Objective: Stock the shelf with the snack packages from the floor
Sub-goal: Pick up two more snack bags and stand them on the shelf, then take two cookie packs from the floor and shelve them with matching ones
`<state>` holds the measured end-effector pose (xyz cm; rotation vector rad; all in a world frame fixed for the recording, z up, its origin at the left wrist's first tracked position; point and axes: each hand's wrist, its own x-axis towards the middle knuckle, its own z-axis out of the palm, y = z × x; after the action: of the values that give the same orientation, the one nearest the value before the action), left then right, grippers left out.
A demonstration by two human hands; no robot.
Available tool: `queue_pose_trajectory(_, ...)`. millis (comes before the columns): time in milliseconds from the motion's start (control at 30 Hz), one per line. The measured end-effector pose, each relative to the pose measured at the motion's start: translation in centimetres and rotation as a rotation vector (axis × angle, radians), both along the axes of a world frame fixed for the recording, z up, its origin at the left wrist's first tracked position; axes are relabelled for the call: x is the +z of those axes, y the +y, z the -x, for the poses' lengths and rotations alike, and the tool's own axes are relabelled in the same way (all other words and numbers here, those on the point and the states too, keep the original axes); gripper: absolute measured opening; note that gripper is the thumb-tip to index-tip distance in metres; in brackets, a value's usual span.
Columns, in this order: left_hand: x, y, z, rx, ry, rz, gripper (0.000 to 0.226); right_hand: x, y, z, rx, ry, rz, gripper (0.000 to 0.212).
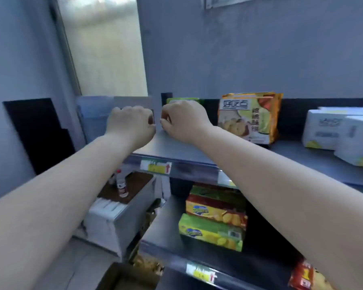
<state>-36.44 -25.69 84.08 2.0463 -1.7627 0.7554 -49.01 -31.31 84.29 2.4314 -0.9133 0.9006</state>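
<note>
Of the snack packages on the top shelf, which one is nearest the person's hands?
The green package, mostly hidden directly behind the right hand. The orange cookie bag stands farther right, and the white packs farther still.

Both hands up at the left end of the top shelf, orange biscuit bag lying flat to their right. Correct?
Not quite: the orange biscuit bag stands upright, not flat, in the head view. The rest holds: left hand and right hand are at the top shelf's left end.

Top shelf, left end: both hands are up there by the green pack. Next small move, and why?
Probably draw both hands back. The left hand and right hand are curled, apparently empty, and the green pack already stands on the top shelf behind the right hand.
</note>
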Motion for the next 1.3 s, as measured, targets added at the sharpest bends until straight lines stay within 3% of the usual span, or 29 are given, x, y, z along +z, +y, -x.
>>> queue_pose_trajectory(233,-11.4,15.4,-17.9,0.449,0.224,-0.204,0.025,-11.3,9.4,-19.4,0.410,0.194,-0.216,0.027)
queue_pose_trajectory(533,-28.0,29.5,-28.5,0.928,0.593,-0.403,0.024,-27.1,16.2,-35.2,0.647,0.570,-0.506,0.025)
queue_pose_trajectory(733,-40.9,30.4,-33.7,1.092,0.970,-0.475,0.011,-39.6,14.0,-43.2,0.560,0.811,-0.744,0.025)
queue_pose_trajectory(833,-47.9,29.0,-35.7,1.182,1.077,-0.579,0.020,-47.3,11.2,-46.9,0.459,0.939,-0.888,0.024)
queue_pose_trajectory(1000,-63.4,26.8,-37.9,1.258,1.275,-0.720,0.025,-64.4,7.8,-49.8,0.340,1.234,-1.061,0.034)
queue_pose_trajectory(1100,-74.2,26.2,-39.1,1.287,1.418,-0.783,0.028,-75.6,6.7,-50.2,0.228,1.305,-1.172,0.034)
queue_pose_trajectory(1200,-84.5,25.7,-40.5,1.321,1.625,-0.685,0.031,-86.0,6.2,-50.5,0.176,1.352,-1.261,0.033)
queue_pose_trajectory(1300,-93.6,25.1,-42.4,1.418,1.762,-0.463,0.036,-94.6,5.8,-51.4,0.141,1.329,-1.304,0.035)
